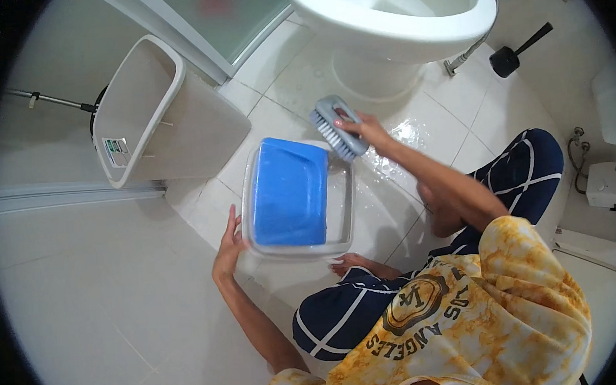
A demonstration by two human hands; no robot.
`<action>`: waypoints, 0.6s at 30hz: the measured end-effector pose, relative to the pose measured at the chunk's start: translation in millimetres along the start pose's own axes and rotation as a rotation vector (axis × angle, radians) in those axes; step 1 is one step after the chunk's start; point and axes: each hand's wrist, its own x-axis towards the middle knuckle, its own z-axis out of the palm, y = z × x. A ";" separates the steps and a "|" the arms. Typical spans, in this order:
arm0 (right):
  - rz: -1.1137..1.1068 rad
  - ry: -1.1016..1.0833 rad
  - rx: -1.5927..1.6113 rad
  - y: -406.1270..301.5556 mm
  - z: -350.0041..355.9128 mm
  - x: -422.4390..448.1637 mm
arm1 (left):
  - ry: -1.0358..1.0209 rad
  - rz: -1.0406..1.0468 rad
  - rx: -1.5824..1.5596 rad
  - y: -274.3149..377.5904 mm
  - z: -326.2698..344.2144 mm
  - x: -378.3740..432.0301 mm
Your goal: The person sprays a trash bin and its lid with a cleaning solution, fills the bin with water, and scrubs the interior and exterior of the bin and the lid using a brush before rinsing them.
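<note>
My right hand (370, 132) is closed around the handle of a grey scrub brush (339, 128) with pale bristles, held over the upper right corner of a bin lid. This lid has a light grey rim (352, 211) and a blue swing flap (291, 193) lying tilted within it; beside the flap a gap shows. My left hand (230, 248) touches the rim's left side with its fingers and thumb spread, so it steadies or grips the edge; which one cannot be told. The lid is low over the wet tiled floor, in front of my bare feet.
A light grey plastic bin (203, 125) lies tilted at the left, its opening facing up-left. A white toilet (399, 33) stands ahead, with a black toilet brush holder (505, 62) to its right. The glass shower door's frame (187, 36) is at the upper left. Wet tiles (400, 139) glisten.
</note>
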 end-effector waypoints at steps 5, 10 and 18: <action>-0.064 0.068 0.256 -4.2 41.9 -31.7 | -0.053 -0.484 -0.350 9.8 -33.0 52.0; -0.119 0.054 0.160 -3.7 31.8 -28.2 | 0.295 -0.258 0.099 25.1 24.7 101.5; -0.526 -0.130 -0.848 -21.0 75.0 -88.2 | 0.523 -0.052 0.523 38.8 42.6 110.9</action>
